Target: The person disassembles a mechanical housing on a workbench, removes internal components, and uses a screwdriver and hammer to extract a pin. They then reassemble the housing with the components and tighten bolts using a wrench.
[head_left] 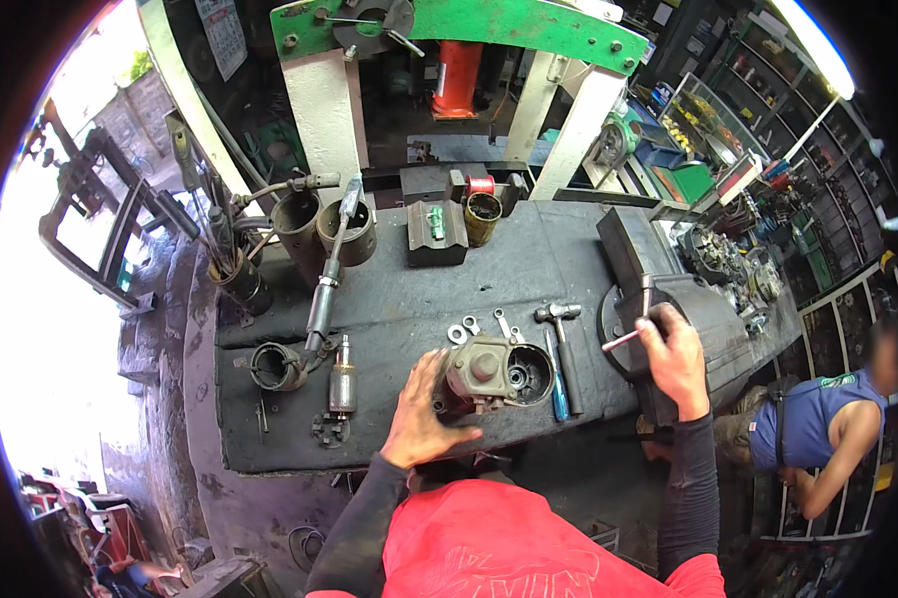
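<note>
My left hand (424,414) grips the left side of a grey cast-metal housing (479,374), which has a round open end facing up on its right. My right hand (673,354) is closed on a silver metal handle (623,341) at the dark bench vise (633,239). Beside the housing lie a ball-peen hammer (569,359), a blue-handled screwdriver (559,399), several small rings and wrenches (471,326). To its left are a cylindrical armature (342,389) and a metal cylinder (275,367).
The dark bench (509,259) holds tool-filled cans (240,289), a metal block (437,244), a brass-coloured can (481,224) and a pile of parts (728,269). Behind stands a green-and-white press frame (309,120). A person in blue (818,424) is at the lower right.
</note>
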Tool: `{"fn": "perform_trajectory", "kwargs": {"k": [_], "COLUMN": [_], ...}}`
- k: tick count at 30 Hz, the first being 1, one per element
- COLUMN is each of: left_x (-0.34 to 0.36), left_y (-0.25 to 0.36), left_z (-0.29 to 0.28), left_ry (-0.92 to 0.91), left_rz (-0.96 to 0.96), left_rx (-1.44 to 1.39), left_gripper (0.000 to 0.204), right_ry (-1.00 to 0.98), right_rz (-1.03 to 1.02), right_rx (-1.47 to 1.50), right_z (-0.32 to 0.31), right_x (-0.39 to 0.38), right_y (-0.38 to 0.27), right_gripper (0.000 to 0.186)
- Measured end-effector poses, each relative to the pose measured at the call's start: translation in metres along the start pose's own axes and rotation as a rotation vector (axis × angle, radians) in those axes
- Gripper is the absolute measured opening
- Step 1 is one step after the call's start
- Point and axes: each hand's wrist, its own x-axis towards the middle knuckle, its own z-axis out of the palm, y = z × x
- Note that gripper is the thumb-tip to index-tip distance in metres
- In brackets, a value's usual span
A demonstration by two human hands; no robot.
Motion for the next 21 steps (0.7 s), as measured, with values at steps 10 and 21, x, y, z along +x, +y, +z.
{"fn": "perform_trajectory", "kwargs": {"k": [10,21], "left_x": [0.032,0.031], "left_y": [-0.034,-0.029], "left_z": [0.032,0.029], "left_ry": [0.094,0.11], "left_rz": [0.172,0.164], "left_rx": [0.14,0.032], "left_gripper": [0.105,0.101], "right_ry": [-0.055,-0.174], "right_rz": [-0.456,-0.395], "right_rx": [-0.116,-0.309], "right_z": [0.003,0.031], "right_x": [-0.013,0.006], "right_y": [-0.151,-0.177], "right_gripper": [0.023,0.02]}}
